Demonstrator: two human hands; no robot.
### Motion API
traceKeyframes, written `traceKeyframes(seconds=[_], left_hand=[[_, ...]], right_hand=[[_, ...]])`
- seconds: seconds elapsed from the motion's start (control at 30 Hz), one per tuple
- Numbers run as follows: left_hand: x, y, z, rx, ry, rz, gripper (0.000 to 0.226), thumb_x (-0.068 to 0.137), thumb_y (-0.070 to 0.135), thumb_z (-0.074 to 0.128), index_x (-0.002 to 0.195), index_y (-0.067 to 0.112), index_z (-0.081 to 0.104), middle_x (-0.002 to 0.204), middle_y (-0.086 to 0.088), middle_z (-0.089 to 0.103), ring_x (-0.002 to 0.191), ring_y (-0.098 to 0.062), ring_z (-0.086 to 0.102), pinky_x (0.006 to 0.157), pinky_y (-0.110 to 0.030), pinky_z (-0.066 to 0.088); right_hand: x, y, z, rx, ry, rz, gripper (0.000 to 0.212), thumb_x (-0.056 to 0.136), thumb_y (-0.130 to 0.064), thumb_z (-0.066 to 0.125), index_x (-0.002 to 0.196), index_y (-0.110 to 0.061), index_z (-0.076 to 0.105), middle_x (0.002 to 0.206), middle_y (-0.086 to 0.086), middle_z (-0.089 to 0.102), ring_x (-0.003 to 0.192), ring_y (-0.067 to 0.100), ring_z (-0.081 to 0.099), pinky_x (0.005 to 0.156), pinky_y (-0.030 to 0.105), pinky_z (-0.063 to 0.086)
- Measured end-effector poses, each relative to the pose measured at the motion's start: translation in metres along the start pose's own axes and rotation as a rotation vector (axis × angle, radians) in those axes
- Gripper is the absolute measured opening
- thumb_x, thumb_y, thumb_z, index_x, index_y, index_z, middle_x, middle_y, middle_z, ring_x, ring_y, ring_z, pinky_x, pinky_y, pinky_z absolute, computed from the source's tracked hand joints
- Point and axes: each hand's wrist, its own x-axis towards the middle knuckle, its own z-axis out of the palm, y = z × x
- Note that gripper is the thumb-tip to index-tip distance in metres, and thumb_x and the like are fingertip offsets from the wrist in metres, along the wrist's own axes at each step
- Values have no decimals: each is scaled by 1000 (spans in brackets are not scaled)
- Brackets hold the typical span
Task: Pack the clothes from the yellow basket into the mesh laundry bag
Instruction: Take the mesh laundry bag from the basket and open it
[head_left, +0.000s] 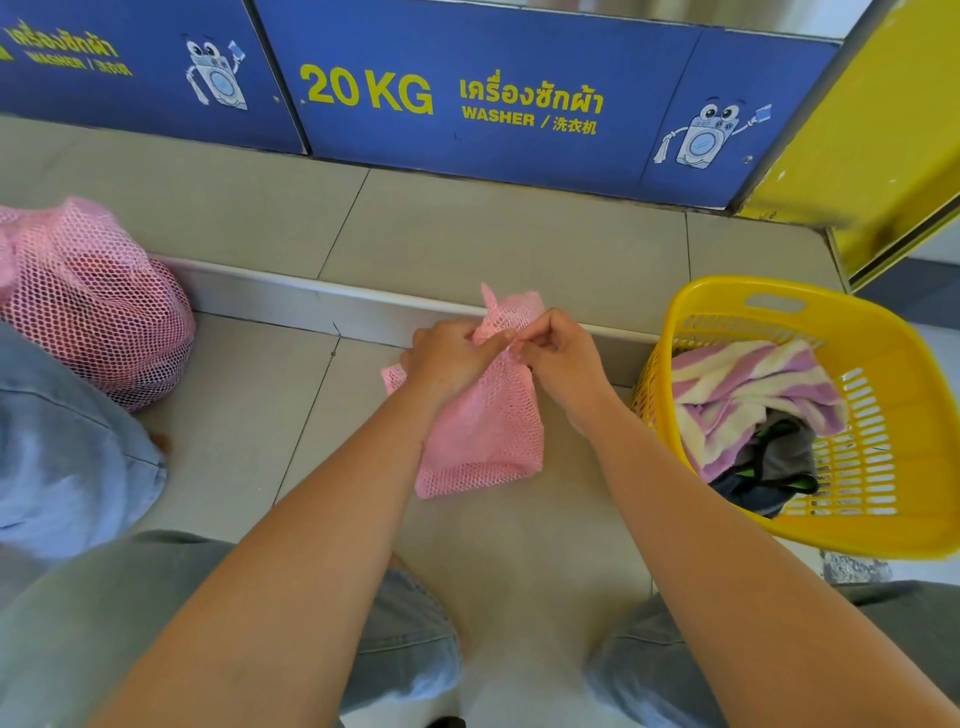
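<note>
Both forearms reach forward and down from the bottom of the view, bare to the elbow, converging at the centre. The left hand (451, 358) is closed on the upper part of a pink mesh bag (485, 431), knuckles up, fingers curled into the gathered netting. The right hand (558, 358) meets it from the other side, thumb and forefinger pinched on the mesh at the same gathered spot, remaining fingers folded under. The two hands are touching or very nearly so at the bag's neck. A short tuft of mesh stands up above the hands; the body of the bag hangs limp and flat below them, lower edge resting on the floor.

The yellow basket (883, 525) stands on the floor just to the right of the right forearm. Inside lies a purple-and-white striped towel (737, 384) over dark and grey garments (779, 462).

The floor (249, 415) is grey tile, with a low tiled step (467, 234) running across ahead of the hands. Behind the step are blue panels (519, 67) printed "20 KG" and "WASHER", with a cartoon washing machine. A yellow panel (878, 130) is at the upper right. At the left, a second pink mesh bag (93, 306), filled, sits against the step. The person's knees, in pale denim, frame the bottom of the view.
</note>
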Motion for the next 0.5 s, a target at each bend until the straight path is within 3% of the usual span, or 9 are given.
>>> traceKeyframes(seconds=[0.07,0.13,0.23,0.3,0.37,0.4,0.43,0.5], left_hand=[[-1,3,1,-159,-12,26,43,95,51,60,85,9,66,84,-15,67,95,-43,61,73,-44,44],[-2,6,1,-293,4,36,52,97,36,63,117,-13,59,121,-34,62,115,-52,56,91,-54,49],[-5,11,-3,-331,24,60,54,98,30,63,122,-17,54,133,-36,55,123,-50,52,100,-52,46],[-4,9,-10,-338,72,60,52,99,31,62,122,-15,56,133,-33,58,123,-48,54,100,-51,46],[0,0,-21,-338,106,37,45,100,31,61,112,-12,62,118,-31,66,108,-47,61,91,-50,50],[3,-6,-28,-326,123,27,36,100,32,61,96,-3,65,96,-25,69,89,-44,62,78,-46,50],[5,-14,-34,-297,140,7,33,100,33,61,78,8,59,75,-14,61,72,-35,55,67,-40,44],[9,-31,-43,-202,168,-32,43,99,34,60,66,16,41,63,1,44,67,-27,43,60,-34,31]], right_hand=[[1,0,3,-51,11,-8,24,85,-3,67,77,-24,58,85,6,70,89,26,67,84,43,55],[2,0,5,-136,35,-1,20,87,-4,62,82,-24,60,82,-2,70,85,20,67,77,32,55],[7,-2,7,-294,88,-19,16,88,-6,56,86,-18,67,80,-7,68,77,11,61,61,17,45],[11,-2,6,-346,132,-8,19,88,-4,53,86,-16,67,85,-3,70,77,14,60,60,22,44],[16,-2,2,-383,190,29,22,89,-4,48,87,-15,66,89,0,70,78,18,60,57,24,40],[19,-2,-1,-403,213,41,22,90,-4,47,89,-15,66,93,2,71,81,21,60,59,24,39],[21,-1,-5,-418,234,46,22,90,-5,46,91,-14,66,97,4,71,86,24,61,63,25,39],[25,-1,-10,-429,269,45,21,90,-6,47,94,-13,66,103,7,71,95,28,62,71,26,40]])
